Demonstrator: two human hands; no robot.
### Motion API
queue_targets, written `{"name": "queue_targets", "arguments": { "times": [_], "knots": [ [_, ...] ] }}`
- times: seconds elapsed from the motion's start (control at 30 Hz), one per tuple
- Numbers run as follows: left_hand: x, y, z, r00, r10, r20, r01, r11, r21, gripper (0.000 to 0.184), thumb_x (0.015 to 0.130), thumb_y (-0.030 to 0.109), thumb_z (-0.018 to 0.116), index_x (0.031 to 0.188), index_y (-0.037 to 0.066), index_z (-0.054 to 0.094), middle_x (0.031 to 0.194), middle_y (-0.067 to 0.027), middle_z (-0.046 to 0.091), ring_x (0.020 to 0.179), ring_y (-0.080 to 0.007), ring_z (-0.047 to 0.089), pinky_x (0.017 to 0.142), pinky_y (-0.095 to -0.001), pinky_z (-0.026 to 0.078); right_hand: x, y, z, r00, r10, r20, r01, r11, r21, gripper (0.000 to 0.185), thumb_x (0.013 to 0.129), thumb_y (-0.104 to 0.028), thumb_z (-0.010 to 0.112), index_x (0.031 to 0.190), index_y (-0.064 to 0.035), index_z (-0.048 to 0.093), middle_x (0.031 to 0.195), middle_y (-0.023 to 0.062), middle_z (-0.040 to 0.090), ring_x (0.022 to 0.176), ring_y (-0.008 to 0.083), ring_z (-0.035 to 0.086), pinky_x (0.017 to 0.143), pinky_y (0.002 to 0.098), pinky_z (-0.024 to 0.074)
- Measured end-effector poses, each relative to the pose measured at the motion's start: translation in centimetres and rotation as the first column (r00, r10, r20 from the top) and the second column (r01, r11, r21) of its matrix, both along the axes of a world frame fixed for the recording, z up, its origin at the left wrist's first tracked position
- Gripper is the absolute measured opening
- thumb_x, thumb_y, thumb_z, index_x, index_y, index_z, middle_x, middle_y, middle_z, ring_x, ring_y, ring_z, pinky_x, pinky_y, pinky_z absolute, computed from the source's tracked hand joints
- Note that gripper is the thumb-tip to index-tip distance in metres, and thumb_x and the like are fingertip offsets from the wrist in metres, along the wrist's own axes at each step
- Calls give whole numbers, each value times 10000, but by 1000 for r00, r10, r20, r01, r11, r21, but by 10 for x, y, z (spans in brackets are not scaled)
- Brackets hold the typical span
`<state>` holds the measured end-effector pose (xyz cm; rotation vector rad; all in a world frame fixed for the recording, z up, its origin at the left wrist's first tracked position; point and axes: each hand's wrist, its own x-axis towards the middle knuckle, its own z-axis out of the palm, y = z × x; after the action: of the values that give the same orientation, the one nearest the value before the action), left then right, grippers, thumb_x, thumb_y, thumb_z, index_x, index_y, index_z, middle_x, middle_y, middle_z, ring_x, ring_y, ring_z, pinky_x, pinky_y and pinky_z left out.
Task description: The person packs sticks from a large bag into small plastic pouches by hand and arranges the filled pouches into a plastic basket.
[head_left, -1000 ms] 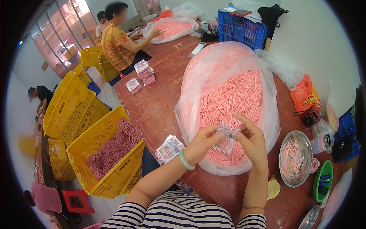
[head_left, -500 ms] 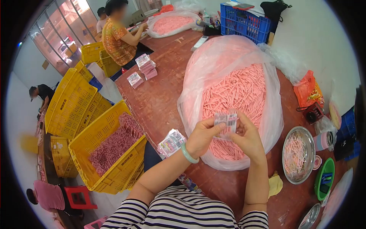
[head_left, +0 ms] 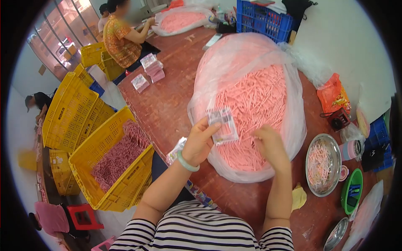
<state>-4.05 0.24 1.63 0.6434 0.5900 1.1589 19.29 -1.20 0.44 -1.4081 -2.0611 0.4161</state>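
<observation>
My left hand (head_left: 200, 140) pinches a small clear printed packet (head_left: 227, 127) with crimped edges by its left side, thumb on top. Over the heap of thin pink sticks (head_left: 255, 100) is my right hand (head_left: 270, 144), its fingers drawn together; whatever they may hold is too small to make out. The sticks lie in a large open clear plastic bag (head_left: 197, 96) on the reddish table (head_left: 167, 104). Partly hidden behind my left wrist, a pile of flat packets (head_left: 176, 151) lies at the table's edge.
Stacked packets (head_left: 151, 67) lie farther up the table. On the left stands a yellow crate (head_left: 90, 184) of filled packets. To the right are a metal bowl (head_left: 322, 190) of sticks, a green basket (head_left: 346, 205) and a yellow cloth (head_left: 298, 198). A co-worker (head_left: 121, 37) sits at the far side.
My right hand has let go of the packet and moved down and right over the sticks. My left hand keeps the packet, now tilted and shifted left. The whole view has shifted slightly.
</observation>
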Motion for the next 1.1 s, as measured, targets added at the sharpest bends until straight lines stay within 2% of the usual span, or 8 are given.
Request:
{"name": "queue_targets", "arguments": {
  "times": [0.13,0.33,0.47,0.57,0.63,0.83,0.93,1.1],
  "knots": [
    [-9,3,-4,992,-31,122,41,996,-78,269,998,179,494,1181,2,583,1151,-71,646,1045,-174,623,932,-368,512,-10,4,-21,977,3,214,-3,1000,0,95,758,-20,551,837,8,597,855,172,507,870,346,562,748,438,460],
    [-12,1,-6,996,-47,72,51,997,-56,291,1006,201,481,1185,0,592,1145,-68,649,1032,-161,623,918,-332,501,-11,9,-30,983,25,181,-29,999,16,52,753,-39,577,762,10,589,843,161,508,864,333,553,743,422,458],
    [-9,-5,3,991,-51,-122,57,997,44,285,1001,189,499,1155,-17,622,1098,-52,660,984,-118,619,893,-285,495,-6,12,-15,997,73,7,-74,994,85,60,739,-34,641,782,6,631,792,145,548,818,317,560,730,411,456],
    [-9,-11,-3,870,48,-491,108,952,285,269,989,165,525,1118,-37,646,1062,-41,665,936,-79,601,849,-243,485,-4,10,0,989,28,-142,-16,996,85,97,748,-26,672,840,6,670,751,135,579,754,298,579,691,384,464],
    [-6,-11,-4,882,-35,-470,152,965,214,257,982,154,538,1103,-41,654,1034,-30,666,917,-66,589,819,-230,480,-5,6,11,949,-13,-315,23,999,30,111,767,-17,671,875,6,685,732,128,594,710,278,591,656,358,468],
    [5,-11,-9,831,-67,-552,250,932,263,239,982,140,533,1059,-42,666,960,0,663,890,-46,575,776,-224,477,-9,-9,35,950,90,-300,-105,994,-32,118,781,-7,659,895,8,686,740,114,603,686,229,598,619,316,458],
    [8,-13,-9,782,-66,-620,303,909,287,246,986,156,532,1062,-39,662,952,3,657,889,-48,576,783,-225,478,-11,-13,44,914,122,-387,-156,986,-58,117,777,5,665,893,7,679,734,98,601,693,194,602,602,286,461],
    [9,-19,-8,823,-155,-547,320,921,221,267,999,183,515,1074,-33,654,956,-5,658,887,-62,587,803,-235,485,-9,-18,52,679,-10,-734,-139,980,-143,71,800,34,669,866,8,671,767,53,632,706,111,596,604,226,479]
  ]
}}
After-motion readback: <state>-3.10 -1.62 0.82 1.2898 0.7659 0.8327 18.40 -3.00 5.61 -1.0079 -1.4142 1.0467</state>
